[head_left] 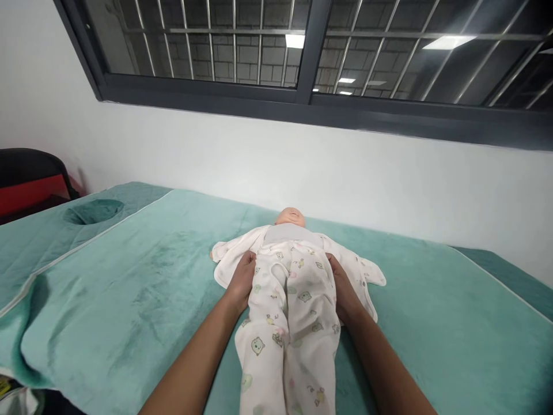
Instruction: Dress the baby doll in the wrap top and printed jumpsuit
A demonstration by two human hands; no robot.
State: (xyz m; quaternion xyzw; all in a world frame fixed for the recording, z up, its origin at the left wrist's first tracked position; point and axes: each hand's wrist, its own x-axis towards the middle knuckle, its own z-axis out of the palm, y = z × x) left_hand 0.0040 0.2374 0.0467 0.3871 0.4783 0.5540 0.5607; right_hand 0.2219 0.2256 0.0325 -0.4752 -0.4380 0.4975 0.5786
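Observation:
A baby doll [290, 217] lies on its back on the green blanket, its head toward the wall. White baby pants [305, 311] with small animal prints cover its legs and reach up to its waist. Under and around its torso spreads an open white baby jacket [242, 245], sleeves out to both sides; a grey patch [288, 233] shows at the belly. My left hand [244, 279] is closed on the left edge of the pants near the waist. On the opposite edge, my right hand [341, 282] grips the pants at the same height. The fingertips are partly hidden by the cloth.
The green blanket [142, 276] covers a bed with a round face hole [94, 211] at the left. A white wall [276, 158] and a barred window [242, 46] stand behind. A black and red chair [34, 184] is at the far left.

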